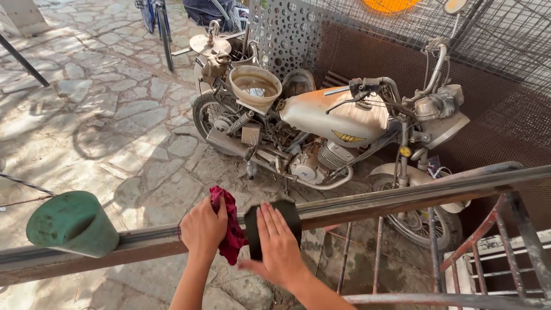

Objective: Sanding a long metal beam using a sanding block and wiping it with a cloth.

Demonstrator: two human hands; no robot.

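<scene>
Both hands work at a rusty metal rail (402, 198) that crosses the view from lower left to upper right. Left hand (204, 227) is closed on a dark red rag (229, 229), pressing it against the rail; the rag bunches over the top edge and hangs down below the bar, between the two hands. Right hand (278, 247) lies just beside it with fingers straight and flat, holding a black block (275, 221) against the rail's near face; the block wraps or sits across the bar, and whether the fingers curl behind it cannot be told. Far left on the same rail, well apart from the hands, a green bucket (72, 224) sits upside down and tilted. Beyond the rail, on stone paving (115, 115), stands a dusty old motorcycle (338, 123) with a pale tank, a beige bowl (255, 86) resting on its seat area. Behind it rise a perforated metal panel (284, 31) and wire mesh (505, 34). At the lower right, red-painted bars of a metal frame (488, 252) run under the rail.
</scene>
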